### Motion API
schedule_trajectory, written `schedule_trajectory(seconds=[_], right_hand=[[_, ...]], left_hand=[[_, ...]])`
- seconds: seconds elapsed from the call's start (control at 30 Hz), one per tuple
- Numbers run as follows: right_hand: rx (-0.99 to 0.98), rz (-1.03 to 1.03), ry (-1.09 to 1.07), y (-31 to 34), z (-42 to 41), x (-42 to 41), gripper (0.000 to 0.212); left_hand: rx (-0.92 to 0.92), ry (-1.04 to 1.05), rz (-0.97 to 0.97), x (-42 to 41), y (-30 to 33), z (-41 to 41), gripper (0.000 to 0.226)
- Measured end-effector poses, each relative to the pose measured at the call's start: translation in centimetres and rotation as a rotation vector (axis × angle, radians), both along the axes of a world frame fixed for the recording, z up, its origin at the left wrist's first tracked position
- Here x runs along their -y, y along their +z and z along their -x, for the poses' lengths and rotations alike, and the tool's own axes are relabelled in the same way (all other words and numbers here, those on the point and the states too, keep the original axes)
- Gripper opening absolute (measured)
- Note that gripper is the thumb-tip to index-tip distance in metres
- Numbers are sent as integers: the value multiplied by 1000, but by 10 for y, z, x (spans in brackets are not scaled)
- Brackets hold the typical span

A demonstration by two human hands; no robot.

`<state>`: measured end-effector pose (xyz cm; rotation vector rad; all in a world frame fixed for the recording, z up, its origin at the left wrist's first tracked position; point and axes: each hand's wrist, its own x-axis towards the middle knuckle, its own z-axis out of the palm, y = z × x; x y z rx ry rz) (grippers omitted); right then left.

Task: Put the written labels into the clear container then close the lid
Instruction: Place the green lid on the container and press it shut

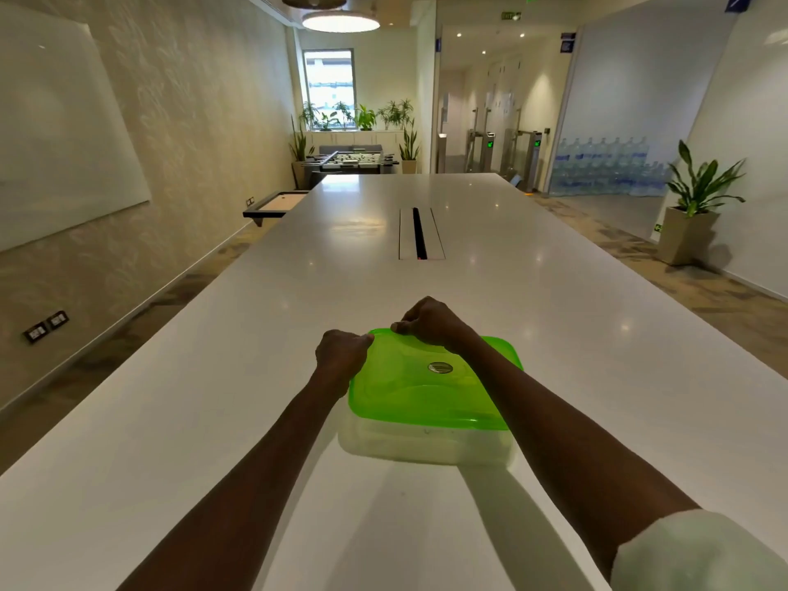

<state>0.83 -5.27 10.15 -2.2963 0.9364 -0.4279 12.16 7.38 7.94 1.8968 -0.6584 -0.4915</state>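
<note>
Green lid: the translucent green lid (420,388) sits on the clear container (426,445) in the lower centre of the frame, and both hands work its far edge.
Left hand: the left hand (341,356) is curled nearly closed at the lid's far-left corner, thumb and fingertips pinching or pressing the rim.
Right hand: the right hand (430,322) is curled closed over the far edge, just right of the left hand, fingers bearing on the rim; its forearm crosses above the lid's right side.
Container: it rests on the white table (554,334), near the person's edge; its walls are cloudy.
Labels: none are visible on the table; whether they lie inside cannot be told through the plastic.
Step in hand: probably the closing of the lid, with the far edge being seated.
Fit: the near edge looks level on the box, though whether it has snapped home is unclear.
Next move: likely pressing around the remaining rim, near corners included, with even downward force so the lid locks without the box sliding.
Surroundings: a cable slot (420,234) lies farther up the table, well apart.
</note>
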Motion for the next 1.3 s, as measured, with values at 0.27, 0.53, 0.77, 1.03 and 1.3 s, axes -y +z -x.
schedule_trajectory(seconds=[0.27,0.53,0.77,1.03,1.3], right_hand=[[-311,-117,-13,15,-35,7,40],[-640,-156,109,25,-56,8,51],[-738,-86,105,19,-63,9,43],[-741,-48,77,24,-61,-1,59],[-502,-159,-59,20,-52,-2,64]], left_hand=[[-559,22,118,11,-1,-7,32],[-526,122,109,18,-4,-9,23],[-491,173,153,19,-8,-8,24],[-431,212,131,22,-12,-7,25],[-363,219,135,20,-15,-3,29]])
